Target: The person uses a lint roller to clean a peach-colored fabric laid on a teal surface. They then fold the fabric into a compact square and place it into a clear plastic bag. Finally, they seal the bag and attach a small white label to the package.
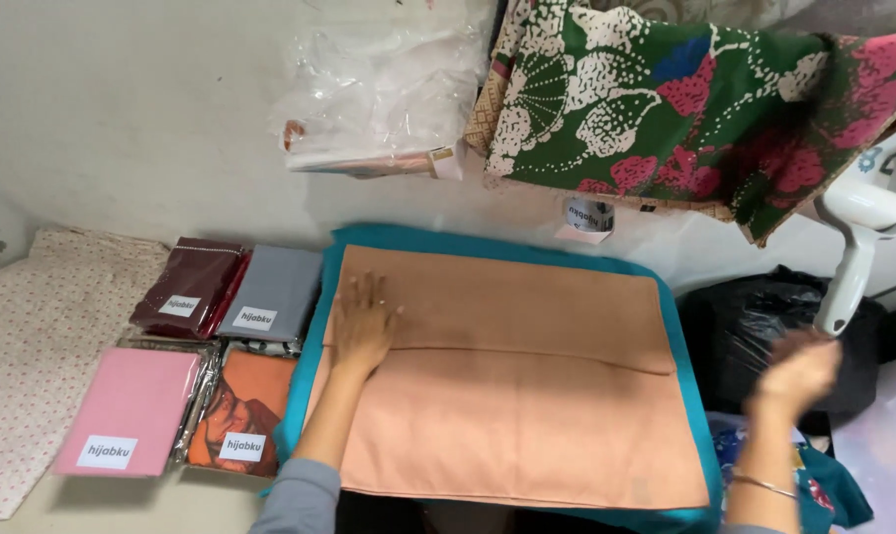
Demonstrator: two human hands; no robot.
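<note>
A folded peach cloth [527,396] lies flat on a teal cloth [690,376] in the middle of the view. My left hand [361,326] rests palm down, fingers spread, on the peach cloth's left part near its fold line. My right hand [799,371] is raised off the right edge of the cloths, blurred, holding nothing, just below the handle of a white handheld steamer [858,237].
Several wrapped cloth packs lie to the left: a maroon pack [191,282], a grey pack [270,292], a pink pack [132,410] and an orange pack [245,410]. Patterned green fabric [685,109] hangs above. A black plastic bag [735,336] sits at right.
</note>
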